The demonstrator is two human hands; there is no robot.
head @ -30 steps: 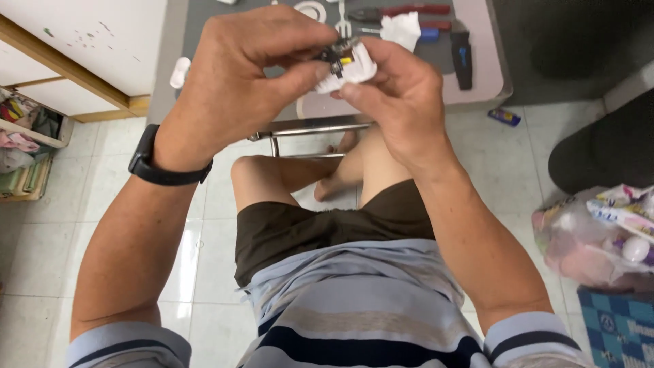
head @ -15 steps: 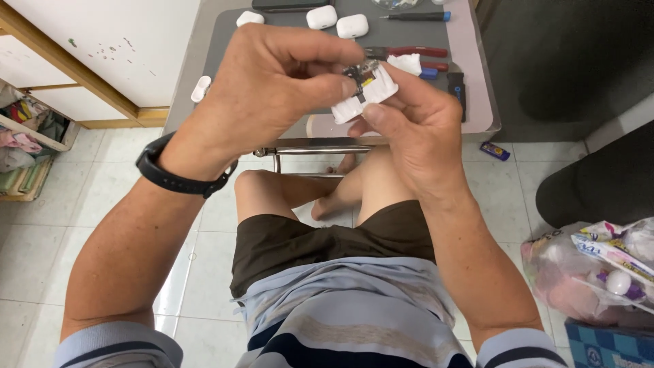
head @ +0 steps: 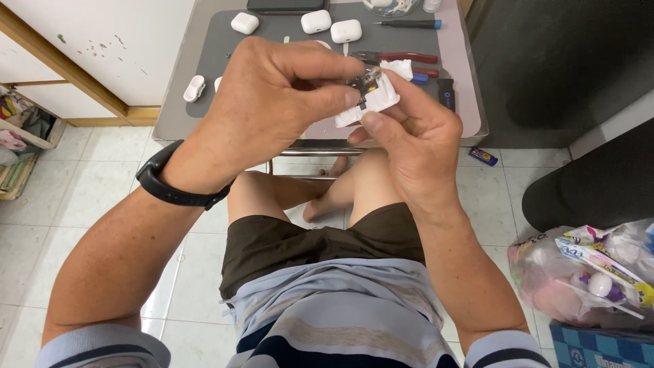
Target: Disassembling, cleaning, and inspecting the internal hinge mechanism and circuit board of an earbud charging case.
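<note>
Both hands are raised together above the near edge of the small grey-topped table (head: 470,102). The right hand (head: 415,136) grips a small white plastic earbud-case shell (head: 371,102) between thumb and fingertips, thumb pressed on its lower edge. The left hand (head: 272,109) closes its thumb and forefinger on a small dark metal-and-wire component (head: 361,83) seated at the top of the shell. A black wristband (head: 174,187) sits on the left wrist.

On the table, a dark grey work mat (head: 272,34) carries three closed white earbud cases (head: 317,22) near the far edge. A blue-handled screwdriver (head: 412,24) lies toward the far right corner. Red-handled pliers (head: 402,58) lie just beyond the hands. An open white case half (head: 194,88) rests at the mat's left edge. A clear plastic bag of packets (head: 586,272) sits on the floor side, well apart to the right.
</note>
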